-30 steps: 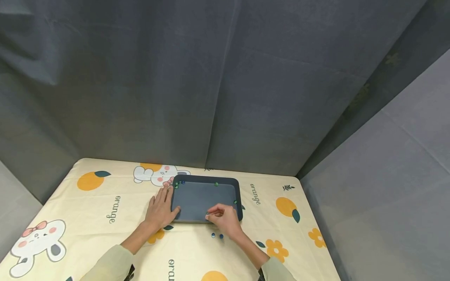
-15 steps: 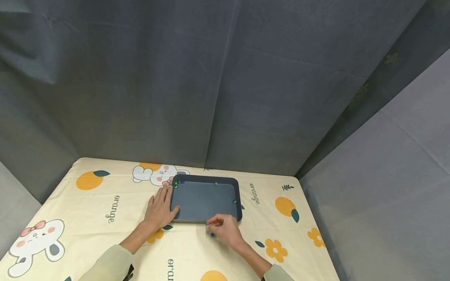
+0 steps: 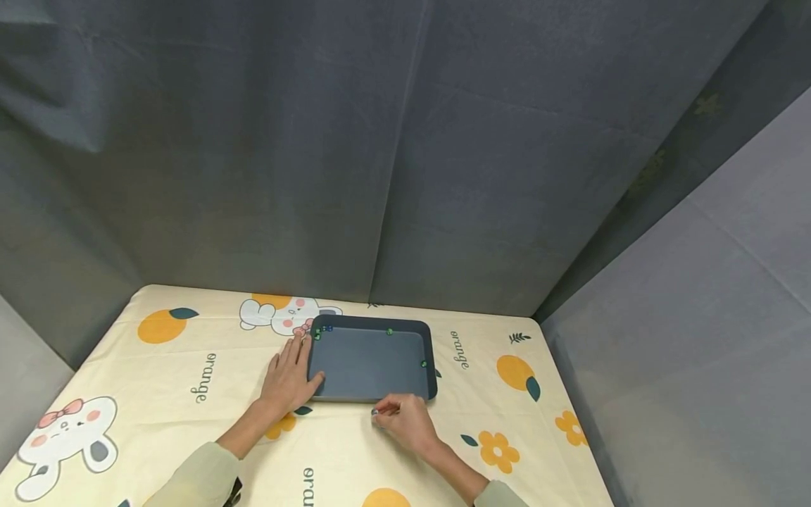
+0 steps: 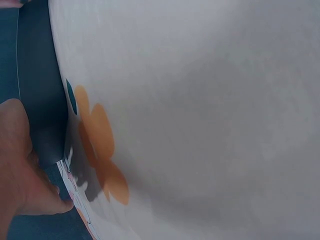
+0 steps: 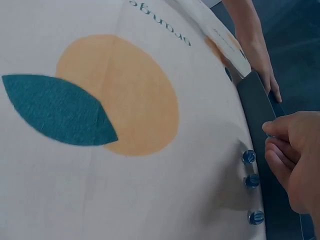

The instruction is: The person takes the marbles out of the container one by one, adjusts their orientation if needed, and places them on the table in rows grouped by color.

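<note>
The right hand (image 3: 403, 420) pinches a small glass marble (image 3: 374, 412) (dark, exact colour unclear), drawn back from above the rectangular dark-grey tray (image 3: 370, 366), so apparently clear of it. Three bluish glass marbles (image 5: 251, 180) lie just outside; the left hand (image 3: 287, 379), fingers straight, touches the tray.

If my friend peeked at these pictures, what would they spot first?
Probably the dark tray on the picture-covered tablecloth, with the left hand at its left edge and the right hand, fingertips together, by its near edge. Next might be three shiny blue marbles on the tablecloth beside the tray, in the right wrist view.
</note>
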Demonstrator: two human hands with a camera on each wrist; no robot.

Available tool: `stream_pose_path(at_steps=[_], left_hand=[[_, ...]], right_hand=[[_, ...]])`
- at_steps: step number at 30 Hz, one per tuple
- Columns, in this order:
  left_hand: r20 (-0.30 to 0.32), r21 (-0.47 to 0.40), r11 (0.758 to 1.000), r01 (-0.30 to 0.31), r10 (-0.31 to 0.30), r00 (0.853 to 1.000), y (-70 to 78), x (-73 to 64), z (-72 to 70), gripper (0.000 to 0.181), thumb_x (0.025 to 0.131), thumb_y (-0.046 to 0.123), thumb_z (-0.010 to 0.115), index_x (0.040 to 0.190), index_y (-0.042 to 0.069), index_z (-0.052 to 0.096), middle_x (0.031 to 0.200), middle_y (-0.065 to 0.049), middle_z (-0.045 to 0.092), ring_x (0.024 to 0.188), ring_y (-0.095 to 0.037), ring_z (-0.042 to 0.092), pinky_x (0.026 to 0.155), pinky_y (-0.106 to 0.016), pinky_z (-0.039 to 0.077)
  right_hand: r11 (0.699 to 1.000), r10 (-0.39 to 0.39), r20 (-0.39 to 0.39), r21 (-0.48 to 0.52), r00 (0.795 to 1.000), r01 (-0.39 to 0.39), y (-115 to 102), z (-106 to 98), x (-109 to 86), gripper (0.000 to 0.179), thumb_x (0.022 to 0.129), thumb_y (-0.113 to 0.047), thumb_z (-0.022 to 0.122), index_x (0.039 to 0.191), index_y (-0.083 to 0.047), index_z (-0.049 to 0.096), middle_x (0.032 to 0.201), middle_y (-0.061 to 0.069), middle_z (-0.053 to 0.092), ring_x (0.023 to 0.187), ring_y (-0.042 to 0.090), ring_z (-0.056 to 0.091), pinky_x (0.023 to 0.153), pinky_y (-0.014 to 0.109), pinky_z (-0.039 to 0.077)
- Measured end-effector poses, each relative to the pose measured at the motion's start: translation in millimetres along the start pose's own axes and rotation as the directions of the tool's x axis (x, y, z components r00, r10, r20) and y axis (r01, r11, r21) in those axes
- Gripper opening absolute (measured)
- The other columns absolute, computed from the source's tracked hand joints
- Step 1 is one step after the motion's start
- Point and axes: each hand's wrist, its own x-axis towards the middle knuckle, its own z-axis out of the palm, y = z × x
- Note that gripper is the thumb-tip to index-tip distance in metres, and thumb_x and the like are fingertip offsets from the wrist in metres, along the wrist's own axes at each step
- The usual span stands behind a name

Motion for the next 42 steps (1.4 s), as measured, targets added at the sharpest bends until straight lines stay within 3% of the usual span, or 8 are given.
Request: stream_pose_path(at_steps=[6,10,16,34,42], left_hand=[[-0.006,0.001,1.000,0.002,-0.002,1.000,0.9,-0.4,-2.0,0.084,0.093,0.037,0.065,0.154,-0.006,0.026,0.159,-0.029,0.020,0.144,-0.047,0.023,0.112,-0.065,0.023],[0.006,0.008,1.000,0.008,-0.008,1.000,1.2,0.0,-2.5,0.085,0.094,0.037,0.065,0.155,-0.005,0.024,0.160,-0.028,0.018,0.145,-0.046,0.022,0.112,-0.065,0.022],[0.026,0.017,1.000,0.014,-0.014,1.000,2.0,0.0,-2.3,0.085,0.095,0.038,0.063,0.156,-0.005,0.021,0.161,-0.028,0.017,0.145,-0.046,0.021,0.113,-0.064,0.021],[0.019,0.015,1.000,0.006,-0.007,1.000,-0.2,1.1,-0.8,0.085,0.095,0.039,0.063,0.156,-0.005,0.023,0.160,-0.028,0.018,0.146,-0.045,0.020,0.113,-0.064,0.022],[0.025,0.014,1.000,0.011,-0.011,1.000,-1.1,1.8,1.3,0.086,0.095,0.039,0.063,0.156,-0.004,0.021,0.160,-0.028,0.018,0.146,-0.046,0.020,0.113,-0.064,0.021]], right_hand=[[0.984,-0.084,-0.002,-0.155,0.996,0.083,0,3,-0.4,0.010,0.078,-0.005,0.083,0.085,-0.012,0.078,0.076,-0.010,0.072,0.066,-0.006,0.062,0.059,0.014,0.052],[0.972,-0.093,0.008,-0.215,0.996,0.093,-1,6,-0.9,0.010,0.078,-0.009,0.084,0.086,-0.013,0.079,0.075,-0.011,0.072,0.064,-0.008,0.061,0.059,0.013,0.050],[0.969,-0.071,0.015,-0.236,0.997,0.072,-1,10,-1.0,0.011,0.077,-0.010,0.085,0.086,-0.015,0.079,0.074,-0.013,0.071,0.062,-0.008,0.060,0.057,0.014,0.050],[0.919,-0.142,0.016,-0.368,0.990,0.138,-1,15,0.4,0.015,0.074,-0.014,0.087,0.085,-0.019,0.079,0.075,-0.013,0.071,0.064,-0.007,0.058,0.057,0.016,0.048],[0.911,-0.124,0.041,-0.392,0.991,0.130,0,14,-0.1,0.014,0.075,-0.015,0.085,0.087,-0.021,0.079,0.078,-0.015,0.071,0.068,-0.006,0.060,0.060,0.017,0.050]])
